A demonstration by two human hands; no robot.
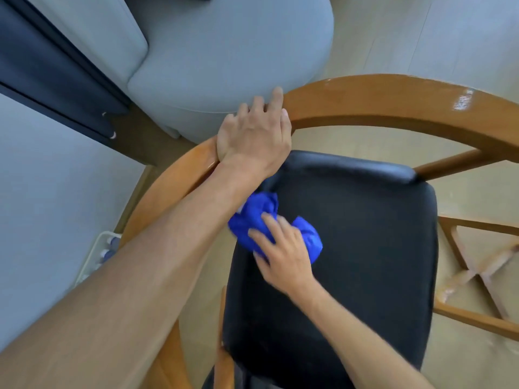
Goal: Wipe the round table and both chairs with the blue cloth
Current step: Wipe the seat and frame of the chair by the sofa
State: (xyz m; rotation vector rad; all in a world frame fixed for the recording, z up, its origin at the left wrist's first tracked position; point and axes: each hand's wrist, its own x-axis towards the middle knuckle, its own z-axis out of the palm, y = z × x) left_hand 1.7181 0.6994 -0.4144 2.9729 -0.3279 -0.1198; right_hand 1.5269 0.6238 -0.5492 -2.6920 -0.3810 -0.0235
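A wooden chair with a curved backrest rail [379,105] and a black padded seat [365,248] fills the view from above. My left hand [252,136] grips the curved rail at its left bend, fingers wrapped over the top. My right hand [283,248] presses the bunched blue cloth [252,217] onto the rear left part of the black seat, fingers spread over it. The round table is out of view.
A grey-blue sofa [224,51] stands just behind the chair, close to my left hand. A dark curtain [50,74] hangs at the left. A white rack with bottles [104,248] sits on the floor at the left. Pale wood floor [421,37] lies to the right.
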